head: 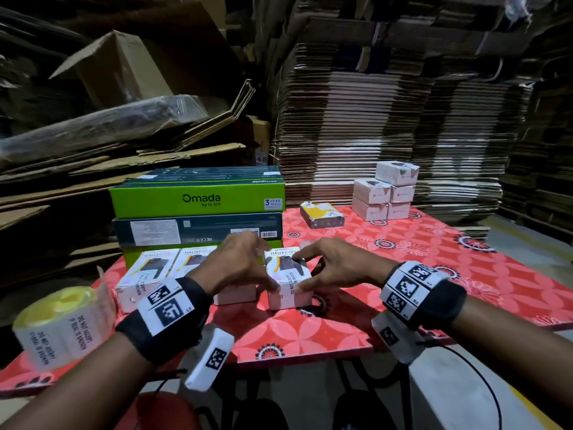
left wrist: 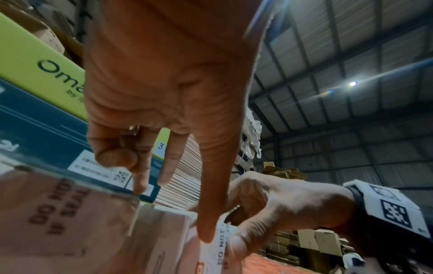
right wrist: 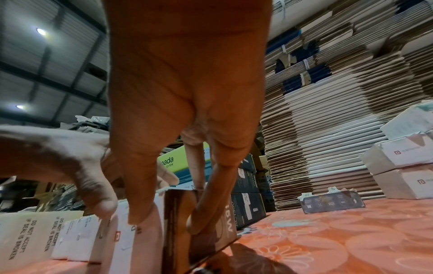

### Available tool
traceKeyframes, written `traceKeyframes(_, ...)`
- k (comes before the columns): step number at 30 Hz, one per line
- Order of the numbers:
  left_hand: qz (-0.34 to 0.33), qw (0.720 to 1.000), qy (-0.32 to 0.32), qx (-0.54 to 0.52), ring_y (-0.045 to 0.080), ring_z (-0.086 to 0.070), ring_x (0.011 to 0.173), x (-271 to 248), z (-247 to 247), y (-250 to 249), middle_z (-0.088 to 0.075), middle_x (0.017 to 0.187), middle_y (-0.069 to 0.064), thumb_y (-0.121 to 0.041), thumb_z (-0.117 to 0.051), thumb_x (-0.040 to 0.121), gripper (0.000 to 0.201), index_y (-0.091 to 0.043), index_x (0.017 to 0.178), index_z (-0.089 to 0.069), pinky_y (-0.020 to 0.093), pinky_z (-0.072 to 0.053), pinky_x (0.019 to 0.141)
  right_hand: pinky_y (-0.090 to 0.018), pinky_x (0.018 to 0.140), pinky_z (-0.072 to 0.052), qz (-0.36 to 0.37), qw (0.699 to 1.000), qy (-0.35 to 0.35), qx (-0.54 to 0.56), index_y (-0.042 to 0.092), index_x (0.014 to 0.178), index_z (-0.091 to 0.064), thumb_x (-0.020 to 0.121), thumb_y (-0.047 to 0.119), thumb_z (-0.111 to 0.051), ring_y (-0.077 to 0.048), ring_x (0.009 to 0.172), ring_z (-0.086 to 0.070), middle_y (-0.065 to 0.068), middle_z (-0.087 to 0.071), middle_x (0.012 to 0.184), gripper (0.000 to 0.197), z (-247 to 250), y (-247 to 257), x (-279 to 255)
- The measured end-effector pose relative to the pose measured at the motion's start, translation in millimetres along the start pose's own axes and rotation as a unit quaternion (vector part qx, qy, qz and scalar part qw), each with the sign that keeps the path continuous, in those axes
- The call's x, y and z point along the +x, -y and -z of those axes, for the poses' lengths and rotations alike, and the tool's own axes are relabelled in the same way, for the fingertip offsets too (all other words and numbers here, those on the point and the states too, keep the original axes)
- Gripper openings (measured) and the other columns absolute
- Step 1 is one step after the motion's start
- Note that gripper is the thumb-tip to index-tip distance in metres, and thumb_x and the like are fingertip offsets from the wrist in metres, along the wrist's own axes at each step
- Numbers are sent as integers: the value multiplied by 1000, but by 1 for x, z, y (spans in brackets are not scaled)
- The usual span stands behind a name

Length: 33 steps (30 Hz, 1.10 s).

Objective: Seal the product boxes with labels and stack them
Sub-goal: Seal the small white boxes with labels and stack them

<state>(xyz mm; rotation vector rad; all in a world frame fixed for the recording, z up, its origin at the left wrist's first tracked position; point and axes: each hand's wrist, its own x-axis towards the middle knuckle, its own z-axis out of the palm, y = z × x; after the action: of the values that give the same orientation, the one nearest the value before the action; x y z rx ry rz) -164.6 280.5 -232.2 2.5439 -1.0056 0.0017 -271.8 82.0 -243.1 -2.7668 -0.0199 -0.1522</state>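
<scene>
A small white product box (head: 288,277) stands on the red patterned table (head: 434,274) in front of me. A white "DO NOT ACCEPT" label (head: 290,288) runs over its top and down its front face. My left hand (head: 263,268) grips the box's left side, and its thumb presses the label (left wrist: 222,246) on the front. My right hand (head: 313,271) holds the right side, thumb on the front and fingers (right wrist: 199,213) against the side panel. Two similar labelled boxes (head: 145,274) lie just left of it. Several white boxes form a stack (head: 384,193) at the back right.
A roll of seal labels (head: 59,324) sits at the table's near left corner. Green and dark Omada cartons (head: 198,200) are piled behind the boxes. A torn yellow-grey box (head: 322,215) lies mid-table. Flat cardboard stacks (head: 403,103) wall in the back.
</scene>
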Motion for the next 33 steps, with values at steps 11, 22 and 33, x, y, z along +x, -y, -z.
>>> traceKeyframes(11,81,989,53,113,25,-54,127,-3,15,46,-57,141,6,-45,-94,56,87,-23,131,-58,32,-48,103,-47,92,-54,-10,997,19,-71,4,121,-65,77,57,-80,-31,110,-65,-16,-68,123,71,-3,13,20)
traceKeyframes(22,58,991,47,115,26,-50,124,-3,12,66,-53,138,8,-32,-89,66,58,-27,113,-57,37,-48,100,-33,72,-50,28,998,2,-64,11,107,-70,84,47,-79,-19,84,-61,-2,-70,97,43,-10,21,29)
traceKeyframes(33,67,992,46,101,23,-48,128,-5,11,64,-49,146,6,-29,-89,68,70,-30,128,-53,32,-45,104,-29,73,-49,31,998,8,-60,18,107,-68,85,42,-79,-17,93,-61,4,-67,102,35,-9,25,28)
